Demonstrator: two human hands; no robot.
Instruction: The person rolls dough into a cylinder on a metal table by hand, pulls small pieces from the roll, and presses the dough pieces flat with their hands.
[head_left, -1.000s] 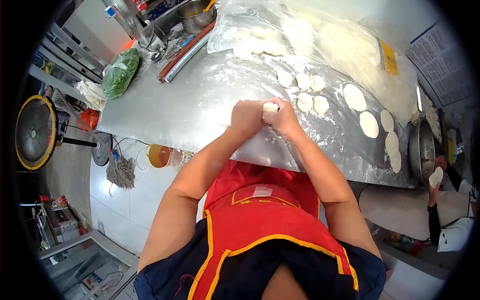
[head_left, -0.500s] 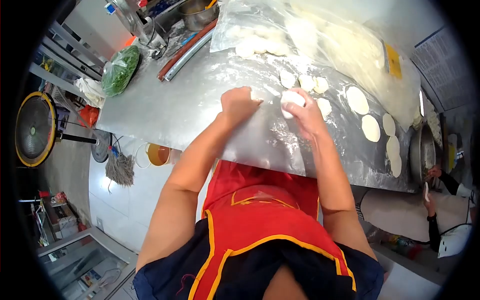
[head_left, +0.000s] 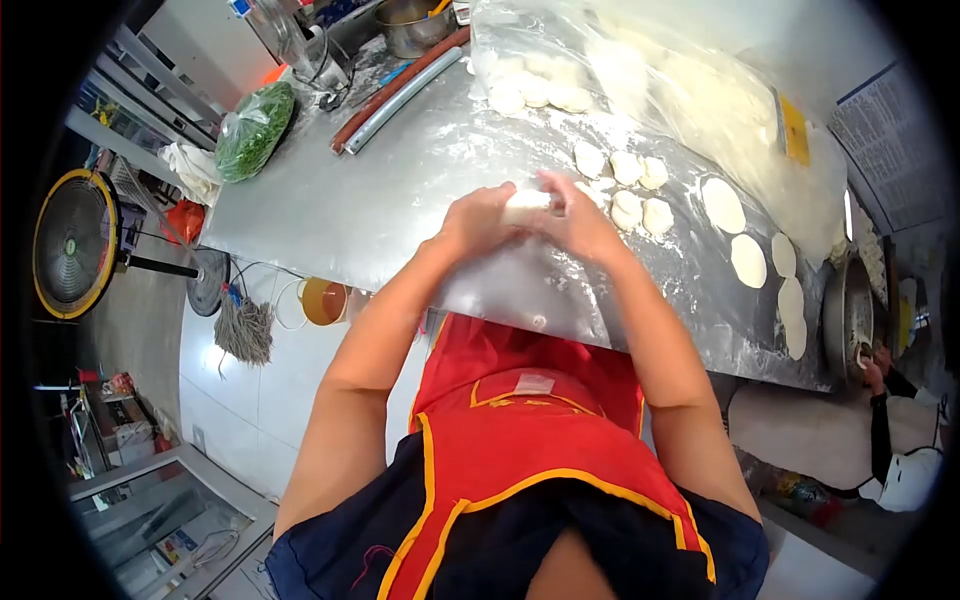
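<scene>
Between my hands, over the floured metal table [head_left: 350,220], is a white piece of dough [head_left: 527,206]. My left hand [head_left: 478,222] is wrapped round its left end. Against its right end are the fingers of my right hand [head_left: 580,220], slightly blurred. Small dough pieces [head_left: 627,210] lie in a group just right of my hands. Flattened dough ovals [head_left: 748,260] are spread farther right. More dough lumps [head_left: 535,92] sit at the back, partly under clear plastic sheeting [head_left: 680,90].
A red-brown rod [head_left: 400,88] and a grey rod [head_left: 405,100] lie at the back left, near a bag of greens [head_left: 258,135]. A metal basin [head_left: 848,310] stands at the right end, by a co-worker's hands [head_left: 873,370]. A fan [head_left: 75,245] stands at far left.
Half a second ago my right hand held dough apart from my left; now both hands are together around dough. The co-worker's hands have moved closer to the basin. The view has shifted slightly.
</scene>
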